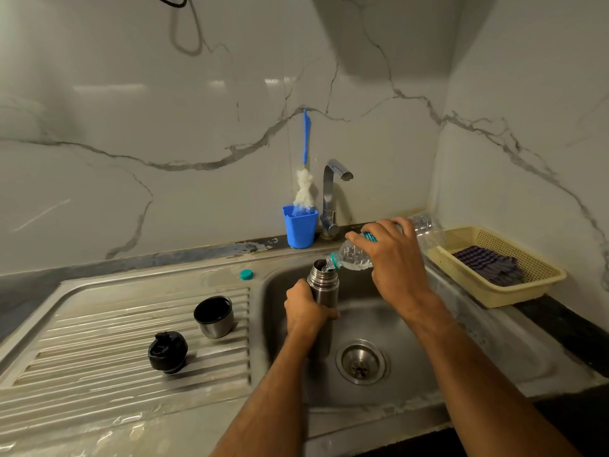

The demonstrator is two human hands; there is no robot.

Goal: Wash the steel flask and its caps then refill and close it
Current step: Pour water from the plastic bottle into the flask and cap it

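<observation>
Marble-tiled corner, steel sink (412, 367). Drainboard (99, 331), left to right: black stopper (167, 351), steel cup cap (214, 316). Left hand (304, 311) wraps upright steel flask (323, 285) over basin. Right hand (392, 258) clamps tilted plastic bottle (354, 255), mouth at flask opening.

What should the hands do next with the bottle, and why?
Probably keep the bottle tipped and pouring: its neck sits at the open flask, which the left hand holds over the sink. Both caps lie on the drainboard, so closing comes later.
</observation>
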